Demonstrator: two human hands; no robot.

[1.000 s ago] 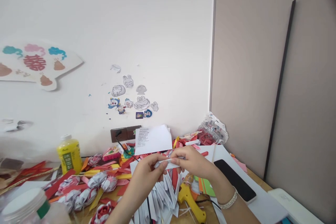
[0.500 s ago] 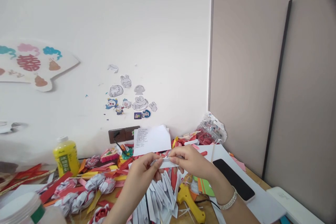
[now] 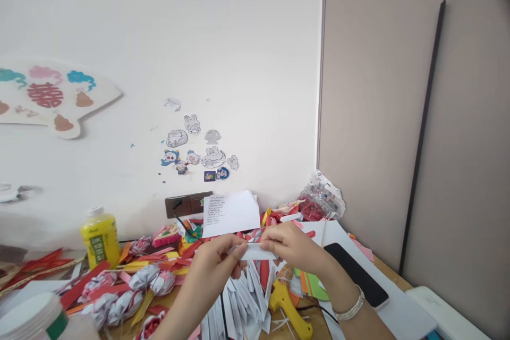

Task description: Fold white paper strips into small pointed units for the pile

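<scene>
L hand (image 3: 219, 260) & R hand (image 3: 294, 248) pinch wht paper strip (image 3: 258, 253), fingers (image 3: 235, 257) nearly closed. Phone (image 3: 356, 275) nr R edge of tabletop (image 3: 320, 324).

A single view looks out from the person's head, facing forward and somewhat down over the cluttered light-brown wooden desk (image 3: 392, 270). The smooth white wall (image 3: 247, 37) beyond fills most of the upper frame, while the tall beige-grey cabinet with a dark vertical strip (image 3: 366, 90) runs down the right side. The bare hands (image 3: 219, 257) sit near the camera, low and around the middle, seen from behind and above, their forearms rising from the bottom edge.
</scene>
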